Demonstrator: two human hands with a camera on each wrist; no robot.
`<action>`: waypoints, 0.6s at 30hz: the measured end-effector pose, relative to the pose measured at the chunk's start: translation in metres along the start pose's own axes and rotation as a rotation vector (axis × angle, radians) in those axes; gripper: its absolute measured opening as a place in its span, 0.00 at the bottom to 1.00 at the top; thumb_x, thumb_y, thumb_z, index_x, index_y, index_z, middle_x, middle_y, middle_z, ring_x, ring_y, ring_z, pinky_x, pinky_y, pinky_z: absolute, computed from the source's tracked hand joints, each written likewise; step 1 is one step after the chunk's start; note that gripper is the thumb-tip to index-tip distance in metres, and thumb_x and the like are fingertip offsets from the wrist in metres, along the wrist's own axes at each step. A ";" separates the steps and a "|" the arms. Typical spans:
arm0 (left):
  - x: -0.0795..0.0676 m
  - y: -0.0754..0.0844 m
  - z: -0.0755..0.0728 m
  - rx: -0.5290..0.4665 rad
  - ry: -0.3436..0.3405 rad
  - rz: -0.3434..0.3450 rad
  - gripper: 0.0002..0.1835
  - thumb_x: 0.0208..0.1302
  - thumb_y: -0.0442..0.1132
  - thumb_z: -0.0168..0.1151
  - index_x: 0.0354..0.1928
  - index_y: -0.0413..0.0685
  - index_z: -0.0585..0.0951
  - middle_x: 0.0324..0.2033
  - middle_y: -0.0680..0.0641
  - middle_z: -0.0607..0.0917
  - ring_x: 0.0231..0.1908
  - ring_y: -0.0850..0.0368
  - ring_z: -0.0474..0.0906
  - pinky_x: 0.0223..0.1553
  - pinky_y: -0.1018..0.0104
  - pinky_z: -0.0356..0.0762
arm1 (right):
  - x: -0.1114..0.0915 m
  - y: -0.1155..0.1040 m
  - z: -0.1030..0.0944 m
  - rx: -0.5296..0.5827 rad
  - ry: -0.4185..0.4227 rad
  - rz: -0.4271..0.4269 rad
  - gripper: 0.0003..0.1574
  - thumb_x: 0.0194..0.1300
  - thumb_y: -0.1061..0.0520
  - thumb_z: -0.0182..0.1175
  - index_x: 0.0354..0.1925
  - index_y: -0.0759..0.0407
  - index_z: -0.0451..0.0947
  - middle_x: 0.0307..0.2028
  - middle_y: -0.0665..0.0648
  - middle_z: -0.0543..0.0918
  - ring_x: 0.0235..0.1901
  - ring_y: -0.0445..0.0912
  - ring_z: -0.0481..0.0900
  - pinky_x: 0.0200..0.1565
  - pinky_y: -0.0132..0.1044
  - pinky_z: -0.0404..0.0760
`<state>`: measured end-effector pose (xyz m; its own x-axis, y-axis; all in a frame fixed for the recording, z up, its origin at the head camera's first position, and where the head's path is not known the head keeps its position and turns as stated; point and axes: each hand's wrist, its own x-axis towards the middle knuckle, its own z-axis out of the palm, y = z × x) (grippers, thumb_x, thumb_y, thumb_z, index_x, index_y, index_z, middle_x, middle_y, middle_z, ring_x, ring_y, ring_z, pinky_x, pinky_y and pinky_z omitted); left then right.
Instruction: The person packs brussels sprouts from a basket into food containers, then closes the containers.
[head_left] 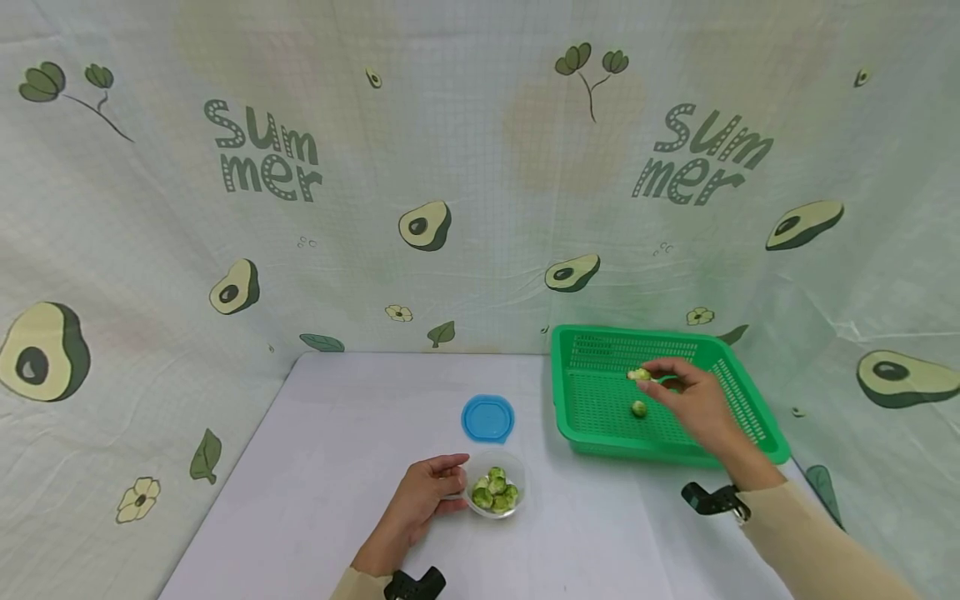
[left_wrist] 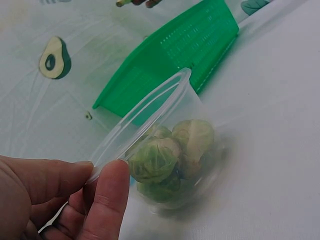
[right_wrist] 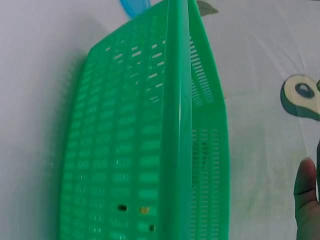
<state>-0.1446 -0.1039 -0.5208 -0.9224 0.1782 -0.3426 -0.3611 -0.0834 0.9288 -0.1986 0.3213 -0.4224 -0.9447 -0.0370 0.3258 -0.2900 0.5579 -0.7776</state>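
Observation:
My left hand (head_left: 431,496) pinches the rim of a clear plastic bowl (left_wrist: 172,95) between thumb and fingers. Several green Brussels sprouts (left_wrist: 154,161) lie inside the bowl, which stands on the table. Over the green basket (head_left: 622,448), my right hand (head_left: 693,404) pinches a pale green Brussels sprout (head_left: 638,375) at its fingertips. Another Brussels sprout (head_left: 639,409) lies on the basket floor below. In the right wrist view, only part of the right hand (right_wrist: 307,192) shows at the right edge; the held sprout is mostly cut off.
A round blue lid (head_left: 488,418) lies on the white table (head_left: 360,433), just behind the bowl. The basket stands at the table's right rear. Behind the table hangs a pale sheet (head_left: 480,150) printed with avocados.

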 end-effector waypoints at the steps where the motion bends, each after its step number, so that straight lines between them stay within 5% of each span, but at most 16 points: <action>1: 0.000 0.000 0.000 -0.001 0.000 -0.001 0.25 0.70 0.26 0.65 0.68 0.32 0.77 0.41 0.47 0.82 0.39 0.59 0.83 0.38 0.64 0.91 | -0.001 -0.001 0.002 0.010 0.001 -0.012 0.20 0.72 0.54 0.70 0.59 0.60 0.83 0.49 0.43 0.84 0.43 0.31 0.80 0.39 0.26 0.84; 18: 0.001 0.000 -0.001 0.001 -0.001 -0.011 0.25 0.70 0.26 0.65 0.68 0.33 0.78 0.41 0.47 0.82 0.41 0.58 0.83 0.39 0.64 0.91 | -0.007 -0.025 0.032 0.160 0.071 -0.116 0.15 0.67 0.67 0.71 0.52 0.65 0.84 0.42 0.38 0.84 0.38 0.36 0.81 0.30 0.28 0.84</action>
<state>-0.1452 -0.1050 -0.5216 -0.9182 0.1798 -0.3530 -0.3714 -0.0805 0.9250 -0.1890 0.2810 -0.4221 -0.8922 -0.0315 0.4505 -0.4219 0.4142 -0.8065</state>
